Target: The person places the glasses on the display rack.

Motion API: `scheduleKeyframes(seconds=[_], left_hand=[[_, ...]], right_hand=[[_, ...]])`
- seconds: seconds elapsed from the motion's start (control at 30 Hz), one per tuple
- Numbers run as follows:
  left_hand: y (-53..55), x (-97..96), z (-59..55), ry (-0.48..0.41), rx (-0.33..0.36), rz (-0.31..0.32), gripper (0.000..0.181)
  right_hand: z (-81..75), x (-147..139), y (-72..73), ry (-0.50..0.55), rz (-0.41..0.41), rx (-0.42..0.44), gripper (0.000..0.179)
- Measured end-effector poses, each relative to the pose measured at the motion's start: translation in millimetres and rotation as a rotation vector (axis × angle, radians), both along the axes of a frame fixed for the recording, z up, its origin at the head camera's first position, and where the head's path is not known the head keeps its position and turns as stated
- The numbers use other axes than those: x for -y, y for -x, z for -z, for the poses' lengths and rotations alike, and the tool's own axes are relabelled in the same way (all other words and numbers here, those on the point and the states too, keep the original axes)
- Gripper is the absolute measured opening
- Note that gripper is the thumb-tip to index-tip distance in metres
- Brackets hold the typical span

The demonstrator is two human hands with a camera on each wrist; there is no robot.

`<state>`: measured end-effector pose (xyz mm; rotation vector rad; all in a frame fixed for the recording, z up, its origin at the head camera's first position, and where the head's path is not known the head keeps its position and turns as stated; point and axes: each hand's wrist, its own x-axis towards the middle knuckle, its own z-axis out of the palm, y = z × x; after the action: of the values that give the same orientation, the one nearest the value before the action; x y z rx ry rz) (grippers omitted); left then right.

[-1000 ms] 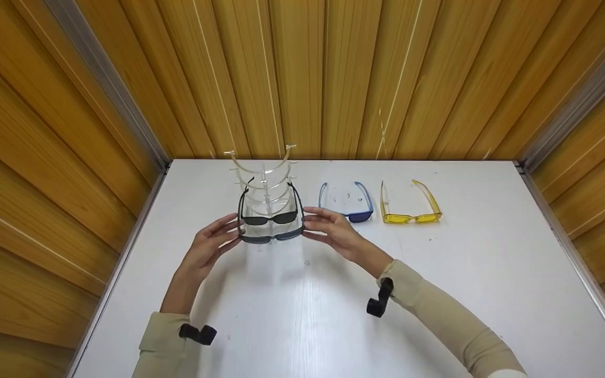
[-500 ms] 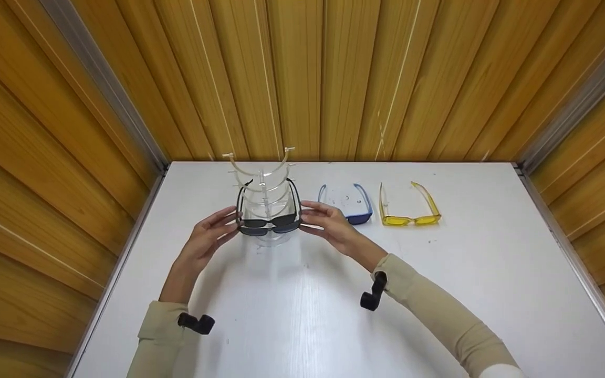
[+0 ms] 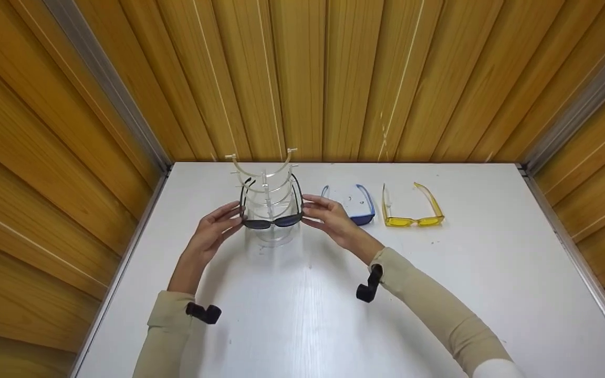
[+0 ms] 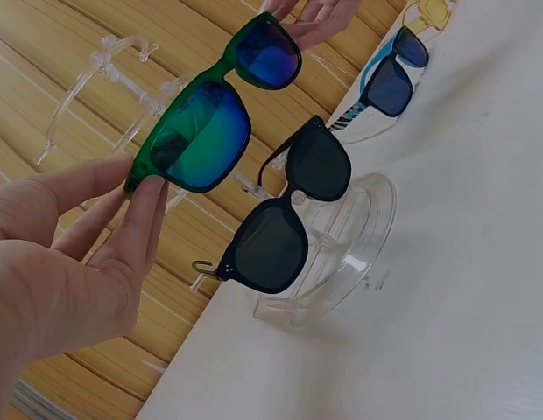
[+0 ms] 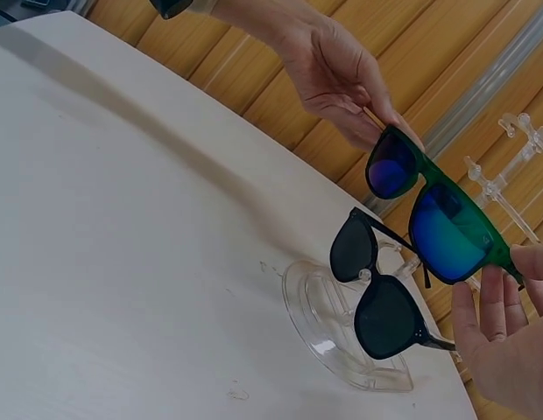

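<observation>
Green-framed sunglasses (image 4: 200, 131) with blue-green mirrored lenses are held up level between both hands, temples pointing to the back. My left hand (image 3: 212, 231) pinches the left hinge corner with thumb and fingers. At the opposite corner, my right hand (image 3: 334, 220) pinches the frame the same way. Behind them stands a clear tiered display stand (image 3: 266, 185), its curved base (image 4: 377, 232) on the table. Black sunglasses (image 4: 271, 243) sit on a low tier of it, beneath the green pair. From the head view the green pair mostly covers the black one.
Blue sunglasses (image 3: 363, 219) lie on the white table (image 3: 302, 310) just beyond my right hand, partly hidden by it. Yellow glasses (image 3: 413, 222) lie farther right, temples unfolded. Wood-patterned walls (image 3: 302, 79) close off the back and sides.
Both hands have carried the green sunglasses back and up toward the stand. In the head view they now overlap the black pair, which showed separately above them a second ago.
</observation>
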<state>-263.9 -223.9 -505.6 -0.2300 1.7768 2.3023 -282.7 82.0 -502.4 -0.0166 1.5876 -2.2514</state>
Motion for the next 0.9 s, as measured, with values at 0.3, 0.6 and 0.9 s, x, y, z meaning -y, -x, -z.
scheduleKeyframes(seconds=[0.3,0.6,0.9], left_hand=[[10.3,0.4,-0.3,0.011,0.003,-0.017,0.057],[22.7,-1.2,0.6,0.021,-0.004,-0.03,0.058],[30.3,0.0,4.6,0.045,-0.002,-0.055,0.055]], right_hand=[[2.1,4,7.8,0.028,0.029,0.006,0.045],[2.5,6,15.2,0.021,0.065,0.018,0.043],[3.7,12,19.7,-0.044,0.047,0.006,0.043]])
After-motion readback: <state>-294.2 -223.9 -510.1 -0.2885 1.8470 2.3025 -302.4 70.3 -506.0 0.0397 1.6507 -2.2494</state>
